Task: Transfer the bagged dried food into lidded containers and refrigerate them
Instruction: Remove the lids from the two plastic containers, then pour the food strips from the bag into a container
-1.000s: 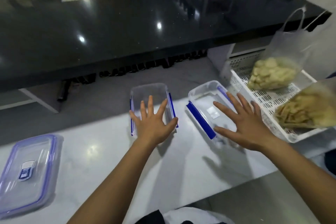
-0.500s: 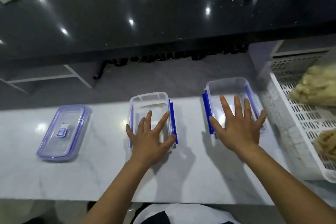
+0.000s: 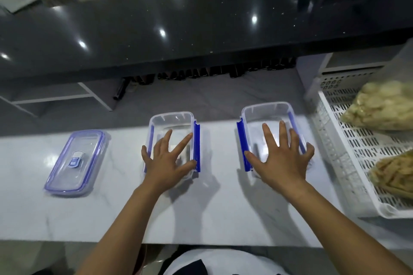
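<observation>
Left hand (image 3: 166, 163) lies palm-down over the near end of the left tub (image 3: 171, 124), fingers straight and spread, thumb at the right blue clip (image 3: 196, 147), little finger outside the left wall. It holds nothing; whether the palm touches the rim cannot be told. Right hand (image 3: 280, 158) lies the same way over the near end of the right tub (image 3: 267, 110), fingers straight and spread, thumb near the left blue clip (image 3: 242, 144), little finger hooked past the right wall. No grip is visible on that side either.

Both tubs are clear, lidless and stand side by side, well apart, on the white counter (image 3: 212, 214). The hands hide their near ends and much of their floors; the parts of the floors that show are bare.

A lid (image 3: 74, 163) with a blue rim and a blue label lies flat on the counter, left of the left tub and apart from it. Its label text is too small to read.

The white slotted basket (image 3: 348, 163) stands at the right, just beside the right tub. It holds two clear bags: the far bag (image 3: 380, 107) contains pale, rounded pieces; the near bag (image 3: 395, 174) contains yellowish strips. Both bags and the basket are cut off by the right edge of the view.

A dark glossy counter (image 3: 201, 18) runs across the top, reflecting ceiling lights.
</observation>
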{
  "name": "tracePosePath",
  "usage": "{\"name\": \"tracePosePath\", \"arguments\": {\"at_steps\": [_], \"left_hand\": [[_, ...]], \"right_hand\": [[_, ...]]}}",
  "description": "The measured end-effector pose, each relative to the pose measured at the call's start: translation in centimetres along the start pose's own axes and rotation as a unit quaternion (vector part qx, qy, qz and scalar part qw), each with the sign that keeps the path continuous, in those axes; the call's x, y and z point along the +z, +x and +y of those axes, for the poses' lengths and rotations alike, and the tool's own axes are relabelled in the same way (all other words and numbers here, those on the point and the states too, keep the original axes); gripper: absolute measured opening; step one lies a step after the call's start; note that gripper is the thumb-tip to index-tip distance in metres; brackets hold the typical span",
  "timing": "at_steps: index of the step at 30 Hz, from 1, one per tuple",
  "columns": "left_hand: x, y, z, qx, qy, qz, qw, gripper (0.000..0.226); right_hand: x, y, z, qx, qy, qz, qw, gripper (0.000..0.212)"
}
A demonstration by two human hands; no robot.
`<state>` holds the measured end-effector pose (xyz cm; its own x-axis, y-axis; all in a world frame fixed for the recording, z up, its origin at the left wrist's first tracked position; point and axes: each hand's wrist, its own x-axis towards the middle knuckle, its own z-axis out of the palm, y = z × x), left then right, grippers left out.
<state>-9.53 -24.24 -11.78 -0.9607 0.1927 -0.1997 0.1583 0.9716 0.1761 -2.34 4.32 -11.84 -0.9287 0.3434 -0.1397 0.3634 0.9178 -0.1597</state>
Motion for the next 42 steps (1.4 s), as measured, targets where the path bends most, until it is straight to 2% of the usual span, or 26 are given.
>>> {"name": "tracePosePath", "arguments": {"at_steps": [8, 13, 17, 21, 24, 28, 31, 35, 39, 42], "left_hand": [[-0.6, -0.6, 0.3, 0.022, 0.026, 0.042, 0.999, 0.062], [-2.1, -5.3, 3.5, 0.078, -0.085, 0.082, 0.990, 0.072], [-1.4, -11.5, 7.5, 0.116, -0.144, 0.054, 0.981, 0.078], [1.3, -15.3, 9.6, 0.159, -0.107, -0.028, 0.981, 0.085], [2.3, -16.1, 10.7, 0.215, -0.036, -0.088, 0.972, 0.090], [3.2, -16.6, 12.1, 0.249, -0.013, -0.114, 0.962, 0.090], [4.6, -17.4, 13.4, 0.270, -0.014, -0.140, 0.953, 0.090], [5.6, -19.2, 15.9, 0.321, -0.026, -0.168, 0.932, 0.090], [4.6, -19.8, 18.8, 0.346, -0.067, -0.160, 0.922, 0.089], [2.8, -19.2, 21.1, 0.346, -0.096, -0.137, 0.923, 0.085]], "right_hand": [[-0.4, -0.7, 0.4, -0.010, 0.048, 0.007, 0.999, 0.086], [-1.0, -3.6, 1.8, -0.058, 0.132, 0.011, 0.989, 0.083], [-2.0, -7.7, 3.5, -0.064, 0.206, 0.039, 0.976, 0.078], [-2.4, -12.5, 4.9, -0.019, 0.217, 0.025, 0.976, 0.074], [-2.5, -16.4, 5.7, 0.045, 0.164, -0.003, 0.985, 0.071], [-3.4, -22.1, 7.8, 0.117, 0.139, -0.023, 0.983, 0.071], [-3.7, -26.5, 10.0, 0.170, 0.119, -0.007, 0.978, 0.080], [-5.0, -31.3, 13.9, 0.236, 0.094, -0.004, 0.967, 0.072], [-8.8, -31.8, 18.1, 0.247, 0.115, 0.060, 0.960, 0.068], [-10.5, -29.8, 21.4, 0.241, 0.209, 0.121, 0.940, 0.063]]}}
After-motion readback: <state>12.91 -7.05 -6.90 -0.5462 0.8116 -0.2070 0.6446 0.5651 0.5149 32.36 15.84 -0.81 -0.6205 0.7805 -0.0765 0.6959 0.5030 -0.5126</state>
